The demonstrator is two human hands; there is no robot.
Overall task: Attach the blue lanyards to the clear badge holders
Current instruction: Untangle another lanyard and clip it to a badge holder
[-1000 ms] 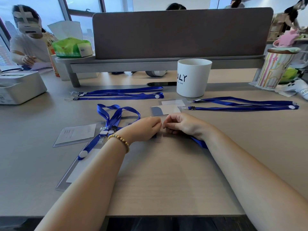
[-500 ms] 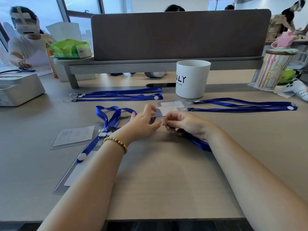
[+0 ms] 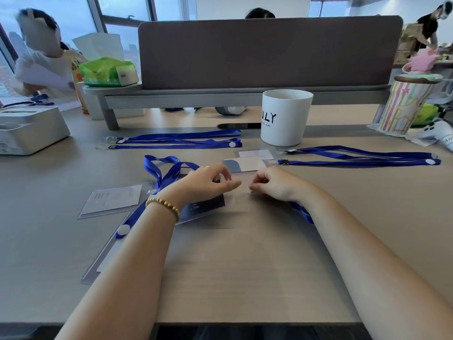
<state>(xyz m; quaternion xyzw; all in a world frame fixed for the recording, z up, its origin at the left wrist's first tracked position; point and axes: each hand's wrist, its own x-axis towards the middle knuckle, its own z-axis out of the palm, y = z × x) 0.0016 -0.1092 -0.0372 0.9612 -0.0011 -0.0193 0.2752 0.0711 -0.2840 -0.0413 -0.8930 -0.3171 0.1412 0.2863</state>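
Note:
My left hand (image 3: 208, 182), with a bead bracelet on the wrist, pinches the top edge of a clear badge holder (image 3: 236, 201) that lies flat on the table and holds a dark blue card (image 3: 204, 207). My right hand (image 3: 274, 184) is curled just right of it, fingertips closed on the end of a blue lanyard (image 3: 302, 213) that trails out under my wrist. The clip itself is hidden by my fingers. A small gap separates the two hands.
More blue lanyards lie at the far left (image 3: 179, 141), at the right (image 3: 355, 158) and looped beside my left wrist (image 3: 169, 171). Other holders (image 3: 112, 200) (image 3: 247, 163) lie around. A white cup (image 3: 284, 116), a grey box (image 3: 29, 128) and a desk divider (image 3: 269, 52) stand behind.
The badge holder, held up between my hands half a second ago, now rests on the table. My hands have drawn slightly apart, and the dark card now shows below my left hand.

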